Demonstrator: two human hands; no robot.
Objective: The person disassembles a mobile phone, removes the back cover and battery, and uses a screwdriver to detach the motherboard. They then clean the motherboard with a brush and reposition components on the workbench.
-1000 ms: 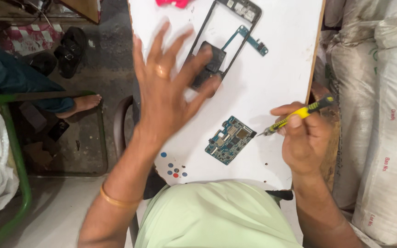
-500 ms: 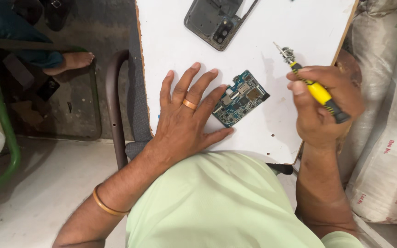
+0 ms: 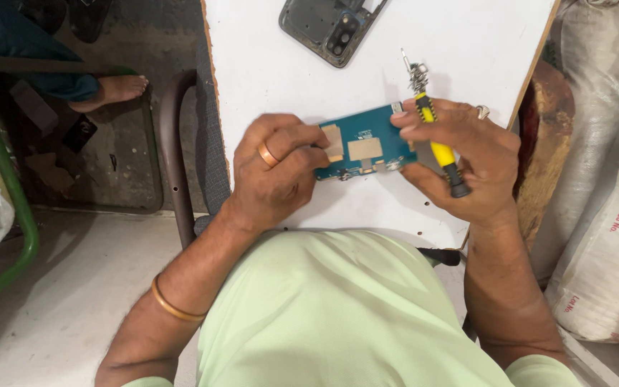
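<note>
A blue-green circuit board (image 3: 367,147) is held up just above the white table (image 3: 281,64), between both hands. My left hand (image 3: 274,175), with a gold ring, pinches the board's left end. My right hand (image 3: 460,161) grips the board's right end and also holds a yellow-and-black screwdriver (image 3: 435,136), its metal tip pointing away from me. A dark phone frame (image 3: 331,25) with camera openings lies at the table's far edge.
White woven sacks (image 3: 607,215) are stacked at the right of the table. A dark chair frame (image 3: 173,158) stands at the table's left edge. Another person's bare foot (image 3: 112,89) rests on the floor at far left, beside a green metal frame (image 3: 12,193).
My left hand lay flat on the board on the table; now both hands have lifted it and turned it over. The screwdriver has swung closer to the board.
</note>
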